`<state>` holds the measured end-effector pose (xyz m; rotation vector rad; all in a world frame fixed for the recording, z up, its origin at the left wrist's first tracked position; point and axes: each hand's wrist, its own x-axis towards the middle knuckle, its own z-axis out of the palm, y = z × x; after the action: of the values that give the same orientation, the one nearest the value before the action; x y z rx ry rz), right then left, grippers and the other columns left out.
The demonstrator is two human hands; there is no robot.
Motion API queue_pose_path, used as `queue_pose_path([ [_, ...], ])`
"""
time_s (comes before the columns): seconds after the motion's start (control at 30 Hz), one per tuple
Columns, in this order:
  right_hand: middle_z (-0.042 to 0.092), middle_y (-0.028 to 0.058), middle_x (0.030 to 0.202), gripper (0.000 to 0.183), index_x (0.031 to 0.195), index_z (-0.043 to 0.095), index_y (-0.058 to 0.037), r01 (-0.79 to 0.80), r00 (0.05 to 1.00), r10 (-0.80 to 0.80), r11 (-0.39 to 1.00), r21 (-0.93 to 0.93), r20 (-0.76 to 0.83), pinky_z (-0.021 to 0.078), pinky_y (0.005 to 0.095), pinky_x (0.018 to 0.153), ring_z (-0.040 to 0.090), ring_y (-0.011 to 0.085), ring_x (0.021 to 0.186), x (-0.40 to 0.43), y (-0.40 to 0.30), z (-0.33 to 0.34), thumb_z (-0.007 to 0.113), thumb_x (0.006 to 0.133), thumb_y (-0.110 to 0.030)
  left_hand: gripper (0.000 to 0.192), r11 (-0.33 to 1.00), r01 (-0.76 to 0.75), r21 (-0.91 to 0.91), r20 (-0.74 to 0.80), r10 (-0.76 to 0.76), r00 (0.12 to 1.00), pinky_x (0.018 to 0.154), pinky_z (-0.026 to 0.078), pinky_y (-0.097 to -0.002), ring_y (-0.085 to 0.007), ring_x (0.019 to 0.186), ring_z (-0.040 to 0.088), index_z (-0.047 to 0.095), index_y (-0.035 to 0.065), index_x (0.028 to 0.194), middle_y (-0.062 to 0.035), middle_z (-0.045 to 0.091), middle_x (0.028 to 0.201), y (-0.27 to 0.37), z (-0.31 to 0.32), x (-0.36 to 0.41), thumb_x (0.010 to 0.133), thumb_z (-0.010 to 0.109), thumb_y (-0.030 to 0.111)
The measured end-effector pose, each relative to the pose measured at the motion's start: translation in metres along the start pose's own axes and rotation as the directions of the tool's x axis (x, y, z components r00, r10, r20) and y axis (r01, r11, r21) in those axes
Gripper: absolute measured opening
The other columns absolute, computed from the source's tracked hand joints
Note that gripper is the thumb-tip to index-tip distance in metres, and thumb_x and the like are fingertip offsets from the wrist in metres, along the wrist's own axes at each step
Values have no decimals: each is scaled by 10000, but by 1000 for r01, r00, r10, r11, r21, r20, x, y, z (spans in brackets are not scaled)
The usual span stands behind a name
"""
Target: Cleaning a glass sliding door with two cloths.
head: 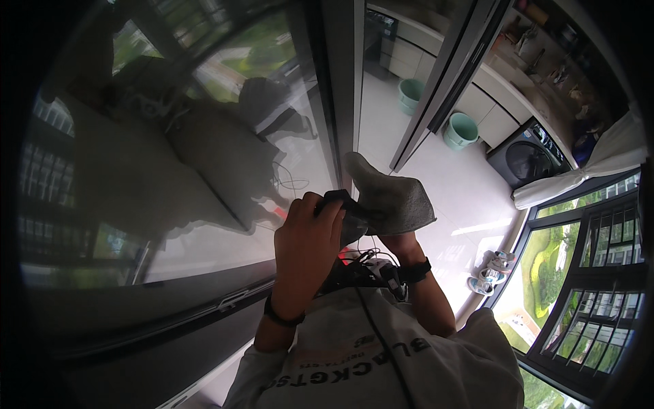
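My left hand (309, 240) is closed around a black object (340, 197) with a smoky, translucent part (352, 228) below it, perhaps a spray bottle; its full shape is hidden by my fingers. Just right of it, a grey cloth (401, 202) lies over my right hand (401, 243), of which only the wrist side shows, so its fingers are hidden. The cloth's upper end stands close to the frame of a large glass door (214, 153), which mirrors my body. Both wrists wear black bands.
Dark cables (368, 255) and black gear hang at my waist. Beyond the door frame, a green bucket (461, 131) stands on the tiled floor near a front-loading washing machine (529, 153). Shoes (493, 276) lie by the barred windows at right, and a white curtain (587, 166) is gathered there.
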<state>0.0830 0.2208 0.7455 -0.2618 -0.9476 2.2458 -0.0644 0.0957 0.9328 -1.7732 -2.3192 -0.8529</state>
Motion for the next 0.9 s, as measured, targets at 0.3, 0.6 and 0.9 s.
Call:
queue_pose_path([
  [0.3, 562, 139, 1381, 514, 1450, 435, -1, -53, 954, 110, 977, -206, 279, 493, 329, 1006, 580, 219, 1220, 16, -32, -5, 612, 990, -149, 117, 982, 175, -64, -161, -183, 970, 583, 529, -367, -250, 697, 647, 715, 147, 964, -54, 620, 831, -25, -25, 5, 854, 736, 182],
  [0.6, 515, 121, 1434, 491, 1458, 425, -15, -68, 930, 26, 993, 101, 367, 457, 337, 1048, 531, 210, 1277, 62, -55, 87, 557, 1022, -198, 135, 968, 229, -100, -407, -250, 879, 610, 512, -400, -339, 685, 644, 710, 71, 995, -130, 652, 771, -4, -57, -74, 877, 716, 136],
  [0.9, 474, 108, 1460, 465, 1456, 423, -24, 948, 188, -633, 317, 30, 751, 386, 382, 1114, 480, 225, 1326, 143, -234, 316, 449, 1067, -277, 175, 999, 32, -6, -638, -29, 769, 646, 517, -423, -366, 724, 652, 705, 83, 1085, -151, 683, 845, -15, -103, -81, 916, 663, 88],
])
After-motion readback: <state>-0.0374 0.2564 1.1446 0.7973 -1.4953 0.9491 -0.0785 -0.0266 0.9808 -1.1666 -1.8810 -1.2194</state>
